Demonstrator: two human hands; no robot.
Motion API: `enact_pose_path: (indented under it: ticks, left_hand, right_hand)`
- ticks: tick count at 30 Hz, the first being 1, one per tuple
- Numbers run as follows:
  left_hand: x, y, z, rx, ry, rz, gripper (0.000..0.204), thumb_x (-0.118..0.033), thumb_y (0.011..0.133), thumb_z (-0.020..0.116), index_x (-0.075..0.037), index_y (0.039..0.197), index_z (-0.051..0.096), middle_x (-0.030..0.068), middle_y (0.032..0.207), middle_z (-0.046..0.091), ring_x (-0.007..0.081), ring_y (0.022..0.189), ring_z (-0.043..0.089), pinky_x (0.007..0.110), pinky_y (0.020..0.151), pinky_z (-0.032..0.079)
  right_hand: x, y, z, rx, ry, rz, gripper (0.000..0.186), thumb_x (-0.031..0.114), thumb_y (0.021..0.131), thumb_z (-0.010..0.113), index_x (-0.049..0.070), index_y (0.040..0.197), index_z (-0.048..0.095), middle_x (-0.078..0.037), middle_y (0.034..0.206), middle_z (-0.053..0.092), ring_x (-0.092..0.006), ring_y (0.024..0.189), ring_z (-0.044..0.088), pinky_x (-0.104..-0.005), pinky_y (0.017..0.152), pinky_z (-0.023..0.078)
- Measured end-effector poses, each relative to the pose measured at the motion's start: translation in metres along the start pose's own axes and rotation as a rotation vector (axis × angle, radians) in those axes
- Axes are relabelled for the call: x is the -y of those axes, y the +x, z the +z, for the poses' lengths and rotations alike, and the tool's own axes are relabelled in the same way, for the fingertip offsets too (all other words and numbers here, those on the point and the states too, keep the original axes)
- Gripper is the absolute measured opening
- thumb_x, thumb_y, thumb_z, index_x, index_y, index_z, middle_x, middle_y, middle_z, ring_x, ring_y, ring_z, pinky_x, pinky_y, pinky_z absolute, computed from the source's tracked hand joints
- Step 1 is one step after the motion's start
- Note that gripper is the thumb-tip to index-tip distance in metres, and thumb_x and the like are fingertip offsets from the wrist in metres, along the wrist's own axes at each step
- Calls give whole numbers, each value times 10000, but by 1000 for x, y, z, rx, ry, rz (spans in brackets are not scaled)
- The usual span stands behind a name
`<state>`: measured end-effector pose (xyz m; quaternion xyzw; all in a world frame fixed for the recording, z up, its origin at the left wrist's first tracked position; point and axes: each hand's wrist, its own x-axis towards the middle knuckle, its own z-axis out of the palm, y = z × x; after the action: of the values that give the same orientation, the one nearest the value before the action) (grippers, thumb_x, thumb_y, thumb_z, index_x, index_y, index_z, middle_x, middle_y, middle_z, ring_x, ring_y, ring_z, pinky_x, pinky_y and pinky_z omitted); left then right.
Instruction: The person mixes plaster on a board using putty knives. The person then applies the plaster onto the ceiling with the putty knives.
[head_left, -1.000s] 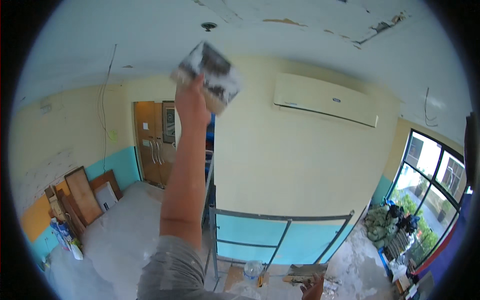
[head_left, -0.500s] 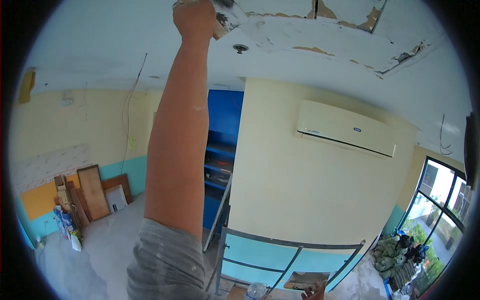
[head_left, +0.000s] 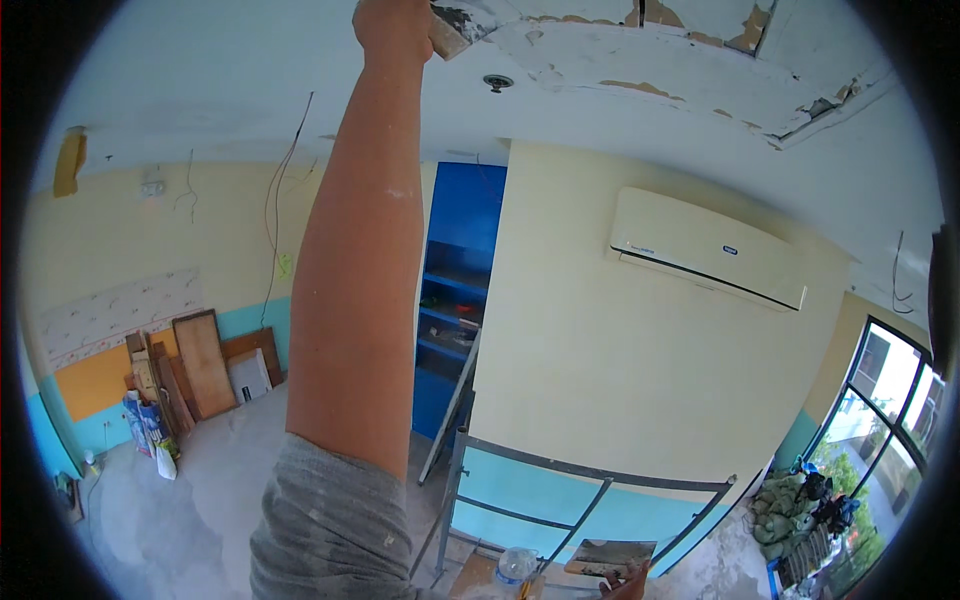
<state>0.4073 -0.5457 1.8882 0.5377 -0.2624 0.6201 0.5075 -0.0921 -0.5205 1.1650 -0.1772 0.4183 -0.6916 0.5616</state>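
My left arm reaches straight up, and my left hand [head_left: 393, 30] is closed near the ceiling at the top of the view. It grips a flat trowel [head_left: 450, 38] with a tan handle and a dark-smeared blade, next to the patched ceiling [head_left: 570, 60]; the top of the grip is cut off by the frame. Low at the right, my right hand [head_left: 627, 583] holds a wide putty knife [head_left: 610, 556] with a grey, smeared blade, partly cut off below. Brown torn patches and dark gaps mark the ceiling to the right of the trowel.
A metal scaffold frame [head_left: 590, 480] stands ahead, with a clear plastic container [head_left: 516, 566] on a board [head_left: 478, 578]. An air conditioner [head_left: 710, 248] hangs on the cream wall. Boards [head_left: 207, 365] lean at the left. A loose wire [head_left: 272, 220] dangles from the ceiling. Dark bags [head_left: 790, 510] lie by the window.
The view has shifted, so the room sits slightly right and higher in the picture. My left hand, with the trowel, is a little higher in view; both hands keep their tools.
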Motion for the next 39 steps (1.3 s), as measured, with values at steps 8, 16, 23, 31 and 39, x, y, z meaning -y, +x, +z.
enact_pose_path:
  ticks: [8,16,23,31,39]
  left_hand:
    - [3,6,-11,-30,-87,44,138,-99,836,533,-8,866,633,218,821,661,349,807,666,427,706,524]
    - [-8,13,-8,99,-481,-259,216,-112,906,470,33,973,616,233,929,658,319,848,664,400,718,528]
    - [-6,11,-14,66,-1123,-527,286,-166,935,445,67,992,600,242,943,650,322,881,647,404,740,517]
    - [-13,10,-16,68,-870,-420,300,-181,929,432,67,1020,574,214,954,625,291,880,631,387,724,508]
    - [-5,14,-24,38,-180,-31,233,-130,905,438,22,1015,576,185,923,619,282,840,640,393,703,533]
  right_hand:
    - [5,1,-5,-16,-2,23,552,615,829,576,213,1202,515,4,994,465,-177,914,493,-416,811,380]
    - [1,9,-17,13,18,13,623,639,818,577,193,1245,501,-16,1020,473,-188,917,490,-414,820,383]
    - [-2,16,-23,23,42,10,626,638,818,576,191,1250,503,-22,1022,477,-192,931,488,-417,821,384]
    - [6,9,-17,-13,22,16,593,630,840,552,192,1238,513,-10,1024,479,-185,927,506,-416,815,392]
    - [6,7,-22,9,49,-37,490,583,870,541,205,1181,530,11,1036,484,-185,932,510,-409,811,393]
